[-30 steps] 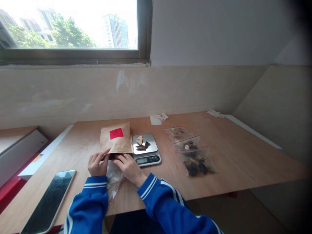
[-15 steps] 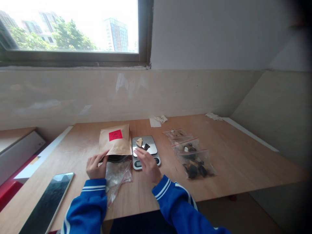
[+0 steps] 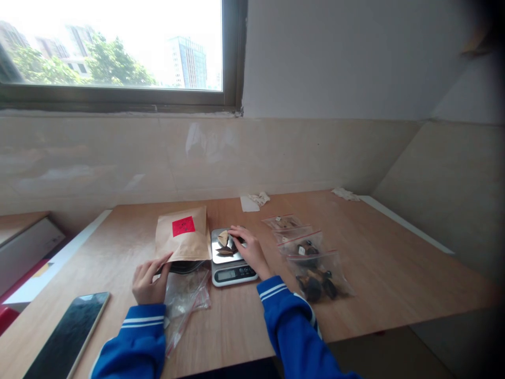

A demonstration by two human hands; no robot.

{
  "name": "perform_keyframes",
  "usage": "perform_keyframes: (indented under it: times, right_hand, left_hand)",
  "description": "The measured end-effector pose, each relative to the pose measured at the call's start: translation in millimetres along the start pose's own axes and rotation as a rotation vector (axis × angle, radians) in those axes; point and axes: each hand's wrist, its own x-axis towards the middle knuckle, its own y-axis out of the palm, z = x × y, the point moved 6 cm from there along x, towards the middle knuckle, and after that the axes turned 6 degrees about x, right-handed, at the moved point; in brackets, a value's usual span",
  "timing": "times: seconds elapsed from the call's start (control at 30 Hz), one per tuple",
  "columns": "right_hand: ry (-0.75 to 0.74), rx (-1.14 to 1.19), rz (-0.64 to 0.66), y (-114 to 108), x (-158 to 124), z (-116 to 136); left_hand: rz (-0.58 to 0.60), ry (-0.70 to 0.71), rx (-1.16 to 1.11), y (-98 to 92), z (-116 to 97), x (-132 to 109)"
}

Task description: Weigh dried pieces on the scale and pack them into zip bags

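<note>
Right hand (image 3: pixel 250 251) arched over a kitchen scale (image 3: pixel 232 275), fingers curled on dark pieces (image 3: pixel 225 251), any pinch hidden.
Left hand (image 3: pixel 148 281), fingers spread, touches the lower edge of a brown paper bag (image 3: pixel 181 247); its red label (image 3: pixel 183 226) is unreadable.

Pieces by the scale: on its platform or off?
On: the dark and pale pieces lie on the scale's steel platform, with the right hand reaching over them.
</note>
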Motion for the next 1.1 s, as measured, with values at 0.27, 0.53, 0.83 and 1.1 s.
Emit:
perform_keyframes:
  times: [0.27, 0.53, 0.83, 1.1]
  right_hand:
    - [0.131, -0.123, -0.386, -27, -15, -10]
    - [0.162, -0.173, -0.397, -35, -22, -11]
    - [0.110, -0.333, -0.233, -23, -22, -9]
    - [-0.193, -0.248, -0.192, -5, -34, 48]
  left_hand:
    - [0.010, -0.001, -0.007, 3.7, 8, -7]
    - [0.027, -0.039, -0.007, 3.9, 8, -6]
    - [0.029, -0.062, -0.010, 4.3, 7, -5]
    - [0.026, -0.067, -0.014, 6.0, 8, -5]
